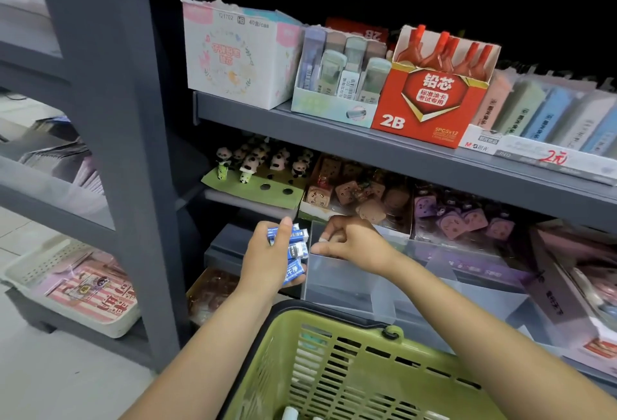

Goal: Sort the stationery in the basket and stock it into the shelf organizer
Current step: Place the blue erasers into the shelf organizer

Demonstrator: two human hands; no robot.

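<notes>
A green basket [350, 363] sits nearest me, below my forearms. Above it, my left hand [267, 259] grips a stack of blue-wrapped erasers [295, 254], thumb curled over the top one, the rest fanned past my fingers. Just beside it, my right hand [350, 239] curls, fingertips together, over the clear organizer bin [340, 272]. Beyond, a red 2B lead box [430, 102] stands on the shelf [367, 142].
</notes>
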